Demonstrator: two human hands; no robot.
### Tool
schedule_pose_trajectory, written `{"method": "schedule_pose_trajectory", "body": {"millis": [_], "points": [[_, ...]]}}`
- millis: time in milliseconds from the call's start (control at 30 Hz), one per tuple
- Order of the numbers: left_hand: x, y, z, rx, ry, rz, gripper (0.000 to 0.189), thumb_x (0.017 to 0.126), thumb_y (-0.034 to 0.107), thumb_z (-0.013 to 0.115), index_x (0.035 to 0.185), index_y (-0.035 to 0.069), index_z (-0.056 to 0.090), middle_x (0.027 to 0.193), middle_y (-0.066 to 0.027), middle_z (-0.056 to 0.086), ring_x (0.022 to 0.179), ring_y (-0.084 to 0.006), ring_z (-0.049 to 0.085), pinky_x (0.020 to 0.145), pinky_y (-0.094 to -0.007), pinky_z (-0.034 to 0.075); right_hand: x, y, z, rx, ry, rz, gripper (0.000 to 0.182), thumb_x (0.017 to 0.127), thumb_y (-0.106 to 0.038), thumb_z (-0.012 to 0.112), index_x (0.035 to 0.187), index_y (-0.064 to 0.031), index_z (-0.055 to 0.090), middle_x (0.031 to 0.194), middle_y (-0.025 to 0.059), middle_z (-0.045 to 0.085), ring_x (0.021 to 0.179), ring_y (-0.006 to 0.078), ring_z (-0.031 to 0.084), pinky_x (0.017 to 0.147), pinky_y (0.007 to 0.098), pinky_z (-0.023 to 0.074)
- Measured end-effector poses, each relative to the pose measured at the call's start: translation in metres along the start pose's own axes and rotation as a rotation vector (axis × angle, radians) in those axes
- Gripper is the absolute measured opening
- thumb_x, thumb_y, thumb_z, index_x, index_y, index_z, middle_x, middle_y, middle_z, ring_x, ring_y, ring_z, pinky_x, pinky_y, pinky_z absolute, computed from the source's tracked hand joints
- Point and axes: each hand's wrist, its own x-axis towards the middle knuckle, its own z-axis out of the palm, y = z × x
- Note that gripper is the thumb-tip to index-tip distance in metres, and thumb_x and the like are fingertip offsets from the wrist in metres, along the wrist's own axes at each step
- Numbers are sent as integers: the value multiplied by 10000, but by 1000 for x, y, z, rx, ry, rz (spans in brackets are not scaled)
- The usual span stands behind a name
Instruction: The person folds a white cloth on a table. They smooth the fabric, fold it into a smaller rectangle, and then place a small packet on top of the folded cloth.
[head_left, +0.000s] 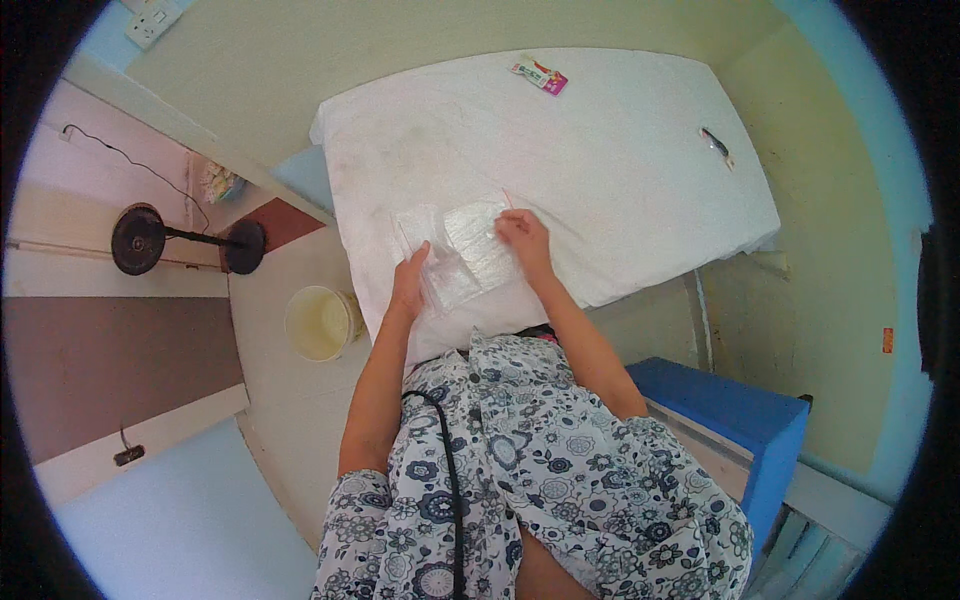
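A clear plastic bag (442, 274) with a thin reddish line along its left side lies at the near edge of a white-covered table. My left hand (409, 283) grips its left edge, thumb on top. Partly under it, to the right, is a second clear, shiny plastic packet (480, 236). My right hand (527, 238) is at that packet's right edge with its fingers curled in. A short red strip (508, 198) shows just beyond those fingers. Whether the right fingertips pinch the plastic is too small to tell.
The white cloth (600, 150) covers the table. A printed pink-and-green packet (540, 76) lies at its far edge, a small dark pen-like object (716, 142) at far right. A bucket (322, 324) and black stand (196, 236) are left; a blue stool (720, 397) is right. A black cable (452, 480) hangs down my front.
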Motion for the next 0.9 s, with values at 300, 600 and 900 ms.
{"method": "schedule_pose_trajectory", "body": {"millis": [300,600,900], "points": [[-9,5,6,-36,-61,60,573,910,526,486,1171,21,557,1109,-96,615,1012,-221,585,902,-344,450,-78,-9,57,-482,-368,-133,240,790,-211,719,919,-34,619,830,30,619,738,118,574,678,262,471],[-4,-1,5,-40,-70,24,635,902,576,471,1186,13,547,1105,-114,612,1019,-229,582,903,-351,451,-69,7,64,-604,-363,-130,193,798,-200,686,851,-28,617,790,57,633,728,158,604,670,285,486],[7,-6,-10,-91,-101,19,688,890,607,470,1222,8,525,1125,-111,608,1005,-222,590,887,-345,463,-72,12,71,-549,-381,-127,227,810,-226,677,876,-15,626,777,73,648,717,163,617,656,302,491]]}}
